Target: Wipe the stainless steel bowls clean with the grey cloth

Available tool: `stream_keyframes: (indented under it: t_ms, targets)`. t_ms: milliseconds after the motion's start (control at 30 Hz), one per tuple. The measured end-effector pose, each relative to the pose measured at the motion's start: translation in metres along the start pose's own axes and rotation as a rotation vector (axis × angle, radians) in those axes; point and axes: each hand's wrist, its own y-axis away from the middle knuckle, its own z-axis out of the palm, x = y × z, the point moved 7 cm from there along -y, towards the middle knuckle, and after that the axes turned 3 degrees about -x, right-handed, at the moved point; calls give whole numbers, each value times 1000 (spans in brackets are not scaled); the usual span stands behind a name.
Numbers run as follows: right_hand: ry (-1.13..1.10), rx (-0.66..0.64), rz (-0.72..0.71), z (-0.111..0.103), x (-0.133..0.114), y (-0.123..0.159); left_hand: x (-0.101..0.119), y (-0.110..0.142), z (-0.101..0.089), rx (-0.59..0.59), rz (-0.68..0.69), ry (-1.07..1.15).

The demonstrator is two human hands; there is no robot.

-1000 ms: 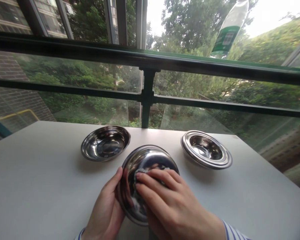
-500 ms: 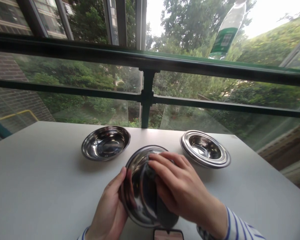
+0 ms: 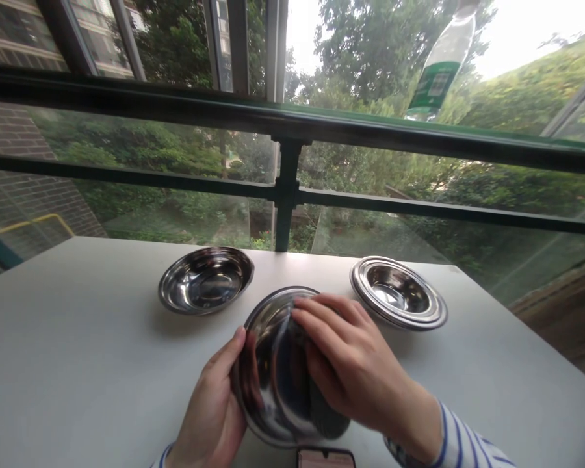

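A shiny metal bowl (image 3: 267, 374) is tilted up in front of me, close to the table's near side. My left hand (image 3: 213, 396) grips its left rim, thumb on the front edge and fingers behind. Over the bowl's right part lies my right hand (image 3: 355, 361), its fingers bent and pressing a dark grey cloth (image 3: 329, 416) against the metal. Most of the cloth is hidden under the palm; its lower end hangs over the bowl's lower right rim.
Another metal bowl (image 3: 207, 283) sits at the back left of the white table (image 3: 88, 357). Several nested metal bowls (image 3: 431, 312) stand at the back right. A phone (image 3: 325, 459) lies at the near edge. Beyond are a green railing (image 3: 175, 110) and a plastic bottle (image 3: 436, 81).
My right hand and the cloth have shifted very slightly on the bowl. My left hand keeps the same grip, and the other bowls have not moved.
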Motion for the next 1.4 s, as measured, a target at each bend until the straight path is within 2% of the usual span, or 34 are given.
stream_keyframes:
  t_ms: [67,133,267,333,500,667,833,933,1033,1167,1333,1400]
  targets:
    - [-25,-29,-102,3,-13,-1,0,-1,1,-7,-5,28]
    - [-42,-49,-146,4,-17,-1,2,-2,0,6,5,39]
    - [-27,-12,26,2,12,3,5,-1,-3,66,18,-4]
    - [-26,13,56,1,18,4,5,0,-3,74,15,-11]
    - [-43,-7,-121,4,-1,3,7,0,0,43,20,34]
    - [-49,67,30,0,20,6,13,2,-3,92,42,6]
    - [-45,15,-118,7,2,6,10,0,-4,69,9,18]
    - [-32,8,-72,11,4,7,15,-1,-6,104,53,18]
    - [-5,19,-9,12,8,8,15,-1,-6,113,42,18]
    - [-49,-33,-125,13,-2,8,12,-1,-5,90,23,31]
    - [-32,55,48,6,14,7,10,-2,-6,84,35,2]
    - [-39,42,22,7,6,4,6,-2,-5,79,12,10]
